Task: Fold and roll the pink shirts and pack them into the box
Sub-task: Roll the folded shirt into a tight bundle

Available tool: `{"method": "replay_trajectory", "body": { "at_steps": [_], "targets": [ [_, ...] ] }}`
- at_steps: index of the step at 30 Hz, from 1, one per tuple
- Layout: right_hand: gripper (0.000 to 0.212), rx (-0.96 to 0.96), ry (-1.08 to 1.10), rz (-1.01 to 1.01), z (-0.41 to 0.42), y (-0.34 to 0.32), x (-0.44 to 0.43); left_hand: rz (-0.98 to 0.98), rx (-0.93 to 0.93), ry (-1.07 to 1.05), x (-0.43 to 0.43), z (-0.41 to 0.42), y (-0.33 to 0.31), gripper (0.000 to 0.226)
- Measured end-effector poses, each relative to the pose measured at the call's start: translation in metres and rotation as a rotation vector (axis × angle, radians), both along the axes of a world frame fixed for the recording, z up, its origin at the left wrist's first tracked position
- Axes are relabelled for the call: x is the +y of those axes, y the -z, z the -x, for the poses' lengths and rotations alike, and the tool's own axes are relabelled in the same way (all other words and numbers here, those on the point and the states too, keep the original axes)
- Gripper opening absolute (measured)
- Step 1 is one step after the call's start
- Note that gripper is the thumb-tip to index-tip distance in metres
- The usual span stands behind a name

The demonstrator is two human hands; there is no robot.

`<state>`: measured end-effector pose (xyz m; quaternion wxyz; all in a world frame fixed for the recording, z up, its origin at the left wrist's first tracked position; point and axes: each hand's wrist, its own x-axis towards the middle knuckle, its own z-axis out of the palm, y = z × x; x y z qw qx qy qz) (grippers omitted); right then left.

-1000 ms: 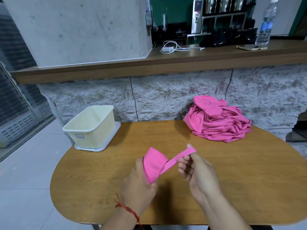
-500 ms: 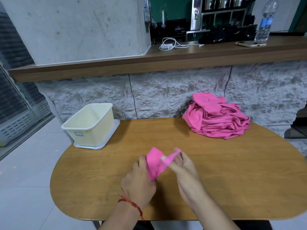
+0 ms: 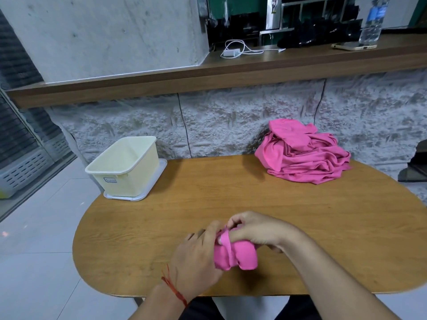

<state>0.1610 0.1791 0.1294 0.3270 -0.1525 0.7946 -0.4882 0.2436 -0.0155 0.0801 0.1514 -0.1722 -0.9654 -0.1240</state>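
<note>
A small rolled pink shirt (image 3: 240,255) is held just above the near part of the wooden table (image 3: 254,204). My left hand (image 3: 196,257) grips the roll from its left side. My right hand (image 3: 256,229) curls over the top of the roll and pinches a narrow pink strip that wraps round it. A heap of loose pink shirts (image 3: 302,155) lies at the table's far right. The cream plastic box (image 3: 124,167) stands open on its white lid at the far left corner; nothing shows inside it.
A rough stone wall runs behind the table, topped by a wooden counter (image 3: 231,72) with a white charger and cable (image 3: 233,50), a phone (image 3: 353,45) and a water bottle (image 3: 372,21). Tiled floor lies to the left.
The strip that my right hand held stretched out to the right has been wound round the roll. Both hands have come together on it, and the roll sits lower and more to the right.
</note>
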Motion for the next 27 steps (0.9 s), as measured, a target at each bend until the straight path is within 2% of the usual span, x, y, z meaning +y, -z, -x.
{"method": "replay_trajectory", "body": {
  "at_steps": [2, 3, 5, 7, 10, 14, 20, 22, 24, 27],
  "targets": [
    [0.033, -0.050, -0.038, -0.037, 0.002, 0.000, 0.001, -0.070, -0.091, -0.014, 0.006, -0.006, 0.000, 0.093],
    [0.028, -0.075, -0.039, -0.036, 0.002, 0.000, 0.001, -0.097, -0.123, -0.019, 0.010, -0.008, 0.001, 0.090],
    [0.018, -0.086, 0.028, 0.010, 0.000, 0.004, -0.002, -0.179, -0.195, -0.057, 0.015, -0.008, -0.001, 0.073],
    [0.011, -0.078, 0.140, 0.133, -0.002, 0.012, -0.006, -0.345, -0.284, -0.147, 0.014, -0.004, -0.002, 0.061],
    [0.021, -0.043, 0.209, 0.281, -0.006, 0.021, -0.012, -0.616, -0.397, -0.217, 0.009, 0.003, -0.002, 0.060],
    [0.040, 0.030, 0.244, 0.252, -0.006, 0.024, -0.015, -0.628, -0.489, -0.174, 0.008, 0.008, -0.011, 0.065],
    [0.024, -0.019, 0.255, 0.267, -0.001, 0.029, -0.015, -0.493, -0.516, -0.117, -0.004, 0.010, -0.026, 0.067],
    [0.023, -0.042, 0.299, 0.258, 0.003, 0.031, -0.012, -0.519, -0.469, -0.106, -0.009, 0.006, -0.029, 0.064],
    [0.019, -0.079, 0.382, 0.260, 0.007, 0.035, -0.009, -0.557, -0.330, 0.004, -0.009, 0.000, -0.030, 0.060],
    [0.018, -0.095, 0.392, 0.217, 0.009, 0.037, -0.011, -0.414, -0.202, 0.259, 0.003, -0.006, -0.038, 0.046]
  ]
}}
